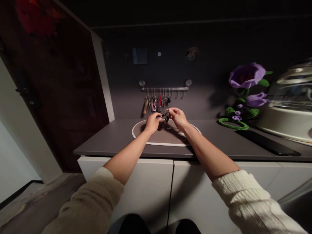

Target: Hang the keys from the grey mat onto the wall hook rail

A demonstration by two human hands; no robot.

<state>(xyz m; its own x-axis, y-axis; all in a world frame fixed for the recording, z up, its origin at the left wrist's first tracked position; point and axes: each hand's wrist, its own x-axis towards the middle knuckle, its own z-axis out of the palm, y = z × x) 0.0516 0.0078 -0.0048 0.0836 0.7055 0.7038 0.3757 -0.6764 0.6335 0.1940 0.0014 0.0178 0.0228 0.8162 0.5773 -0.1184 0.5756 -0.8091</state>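
In the head view, dangle as keys (166, 118) from a ring (167, 111) between left hand (153, 122) and right hand (177, 117). Run on a slanting long axis, from the ring at upper right down to a brown piece (160, 125) at lower left. Point mostly downward, toward the mat (156, 144) on the counter (102, 139). Blur into dark, overlapping shapes, too small to count; lie partly behind the left thumb and fingers. Lie just left of the right fingertips, right of the left ones, in front of the rack (165, 88) with its hanging bunches (154, 105). Pinch the ring in the right hand, nearly closed; pinch a dark part in the left, partly curled.
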